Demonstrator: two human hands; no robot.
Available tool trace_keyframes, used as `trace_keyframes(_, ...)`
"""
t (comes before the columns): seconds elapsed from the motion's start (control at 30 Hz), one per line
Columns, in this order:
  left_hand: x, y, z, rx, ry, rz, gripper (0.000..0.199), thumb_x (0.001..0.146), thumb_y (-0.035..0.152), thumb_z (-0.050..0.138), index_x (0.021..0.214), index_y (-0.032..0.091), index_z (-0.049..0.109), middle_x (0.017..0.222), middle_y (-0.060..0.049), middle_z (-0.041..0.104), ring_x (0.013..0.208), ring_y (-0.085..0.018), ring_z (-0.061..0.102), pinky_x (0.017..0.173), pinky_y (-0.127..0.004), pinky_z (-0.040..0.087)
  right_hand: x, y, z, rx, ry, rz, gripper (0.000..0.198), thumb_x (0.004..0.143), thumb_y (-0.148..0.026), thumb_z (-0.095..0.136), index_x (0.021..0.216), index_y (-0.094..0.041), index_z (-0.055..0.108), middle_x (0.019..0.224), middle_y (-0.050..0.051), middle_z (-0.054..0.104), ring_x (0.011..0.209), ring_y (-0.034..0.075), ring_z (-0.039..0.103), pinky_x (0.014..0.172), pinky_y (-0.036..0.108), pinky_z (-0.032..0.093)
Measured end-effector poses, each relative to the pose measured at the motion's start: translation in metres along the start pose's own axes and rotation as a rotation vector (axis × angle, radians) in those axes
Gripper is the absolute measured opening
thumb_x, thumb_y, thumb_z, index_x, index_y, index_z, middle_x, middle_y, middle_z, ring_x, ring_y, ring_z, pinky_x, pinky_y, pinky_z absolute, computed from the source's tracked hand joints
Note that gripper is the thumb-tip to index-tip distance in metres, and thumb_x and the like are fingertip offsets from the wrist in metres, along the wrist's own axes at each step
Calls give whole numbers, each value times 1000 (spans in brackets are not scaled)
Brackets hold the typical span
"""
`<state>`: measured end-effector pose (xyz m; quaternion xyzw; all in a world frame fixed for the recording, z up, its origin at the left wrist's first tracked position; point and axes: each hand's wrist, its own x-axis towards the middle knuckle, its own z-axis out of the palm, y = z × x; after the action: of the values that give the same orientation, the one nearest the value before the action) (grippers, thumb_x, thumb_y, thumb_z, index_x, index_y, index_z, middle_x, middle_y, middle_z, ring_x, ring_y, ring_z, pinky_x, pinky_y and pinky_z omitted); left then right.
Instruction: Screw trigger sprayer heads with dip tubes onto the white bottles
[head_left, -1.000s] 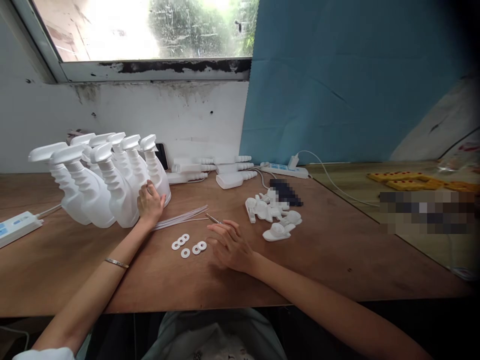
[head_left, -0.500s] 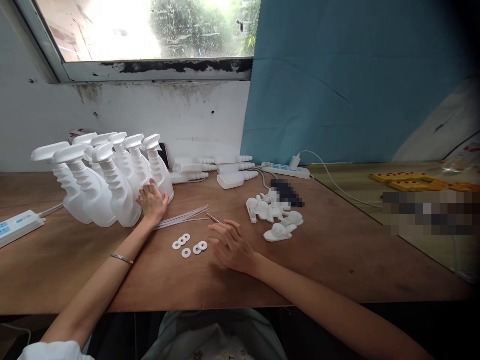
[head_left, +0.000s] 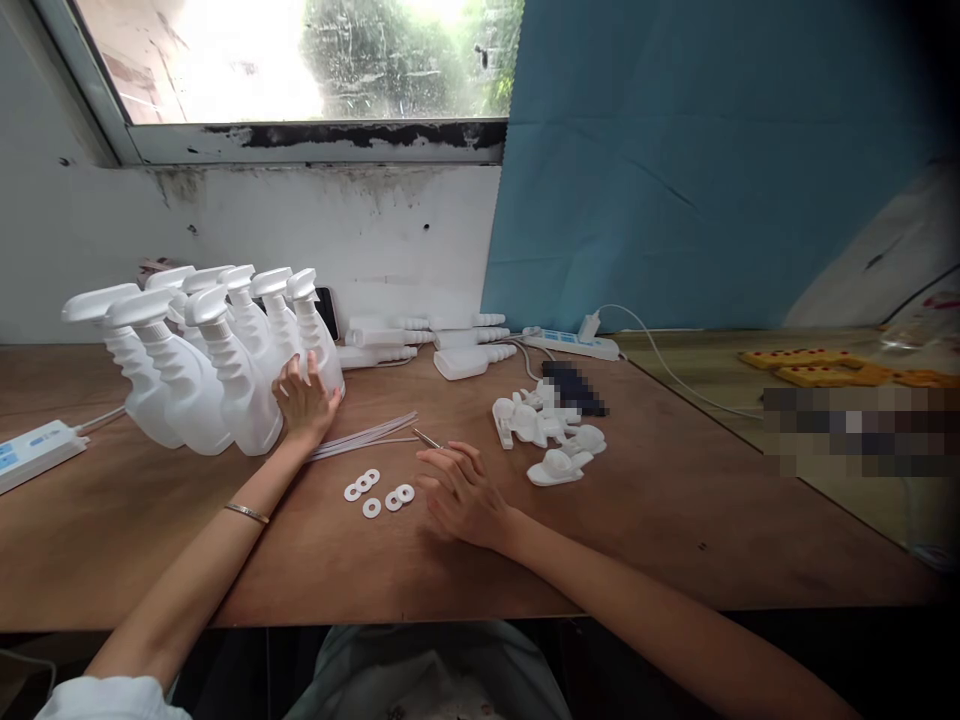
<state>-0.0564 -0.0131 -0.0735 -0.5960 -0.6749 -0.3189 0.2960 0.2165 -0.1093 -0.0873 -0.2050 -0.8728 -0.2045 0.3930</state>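
Left grip (head_left: 307, 405) fronts bottles (head_left: 249, 400); power strip's labels (head_left: 51, 438) blur.

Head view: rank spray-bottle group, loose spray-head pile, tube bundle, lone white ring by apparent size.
1. Spray-bottle group
2. Loose spray-head pile
3. Tube bundle
4. Lone white ring
2 and 3 look similarly wide; 2 covers more area.

I can see room for a hand at the front right corner of the brown wooden table (head_left: 750, 545). Tall white plastic spray bottles (head_left: 246, 395) block the left part of the back edge. The bare right hand (head_left: 463, 493) blocks the way between the flat white rings (head_left: 365, 508) and the lumpy white plastic parts (head_left: 559, 466).
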Motion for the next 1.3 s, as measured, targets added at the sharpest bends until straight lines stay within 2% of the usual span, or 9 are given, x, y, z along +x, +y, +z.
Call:
trace_keyframes(0.07,1,-1,3,-38,-15,181,62,79,25,48,134,6,29,138,-28,25,129,-41,19,98,-59,16,0,0,0,8,1,0,24,76,-9,50,97,-17,56,111,10,57,107,18,49,95,40,35)
trace_keyframes(0.17,6,-1,10,-74,-125,420,47,79,14,43,127,14,44,139,-18,34,131,-30,24,104,-49,18,1,0,0,13,1,3,24,76,-9,50,97,-17,56,111,10,57,106,18,50,95,40,35)
trace_keyframes(0.23,11,-1,18,-85,-195,509,40,79,9,41,115,16,56,134,-14,43,128,-24,32,105,-41,23,1,0,0,12,4,3,24,76,-9,50,98,-17,56,111,10,57,106,18,50,96,40,35)
trace_keyframes(0.3,16,0,26,-88,-244,551,36,78,7,40,105,13,62,128,-16,50,125,-24,38,104,-41,26,1,0,0,12,7,4,24,76,-9,49,97,-17,56,110,10,57,106,18,50,95,40,35)
trace_keyframes(0.53,19,-4,40,-34,-322,529,36,77,4,35,89,10,69,114,-21,58,120,-30,43,99,-52,28,-1,0,0,22,-15,12,23,76,-10,49,97,-17,56,111,10,57,108,18,49,97,39,33)
trace_keyframes(0.93,19,-16,40,6,-370,483,32,75,7,39,86,9,69,116,-22,57,126,-31,34,102,-51,23,0,2,1,4,-29,36,21,78,-12,46,94,-19,56,112,8,57,107,18,48,96,40,32)
trace_keyframes(1.1,19,-19,37,14,-388,472,32,75,8,38,87,8,68,115,-22,56,126,-30,34,103,-49,20,3,16,-1,-99,-120,211,19,80,-14,46,95,-17,56,110,9,57,108,21,46,97,40,30)
trace_keyframes(1.3,17,-11,23,-58,-394,437,31,69,9,43,91,6,64,113,-24,55,124,-32,36,104,-50,15,1,42,-7,-320,-290,536,28,78,-18,51,105,-11,54,118,19,50,110,30,42,92,43,31)
